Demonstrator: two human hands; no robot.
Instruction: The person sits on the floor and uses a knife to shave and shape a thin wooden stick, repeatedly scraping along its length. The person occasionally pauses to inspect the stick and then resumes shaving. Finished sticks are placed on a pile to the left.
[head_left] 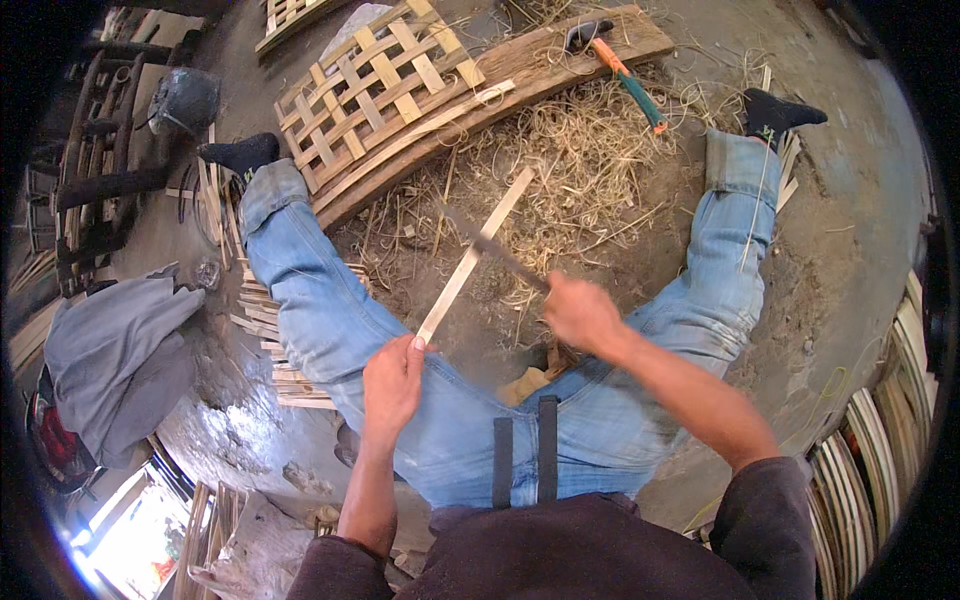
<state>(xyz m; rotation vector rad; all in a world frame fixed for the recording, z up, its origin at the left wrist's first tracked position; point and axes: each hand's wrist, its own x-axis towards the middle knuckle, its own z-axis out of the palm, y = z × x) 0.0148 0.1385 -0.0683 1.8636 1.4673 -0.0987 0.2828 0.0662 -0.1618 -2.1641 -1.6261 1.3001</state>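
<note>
My left hand (393,378) is closed on the near end of a flat pale bamboo strip (455,285), thumb on top. The strip slants up and away to the right, over the ground between my legs. In my right hand (582,312), fingers wrapped round its handle, is a knife (508,260) with a dark blade. The blade crosses the strip near its middle and looks to touch it. Motion blurs the blade's far end.
A woven lattice panel (375,90) lies by a long wooden plank (440,130), with a hammer (618,75) on the plank's right end. Curly shavings (590,160) cover the ground. Cut strips (262,320) lie beside my left leg. Bent strips (868,470) are stacked at right.
</note>
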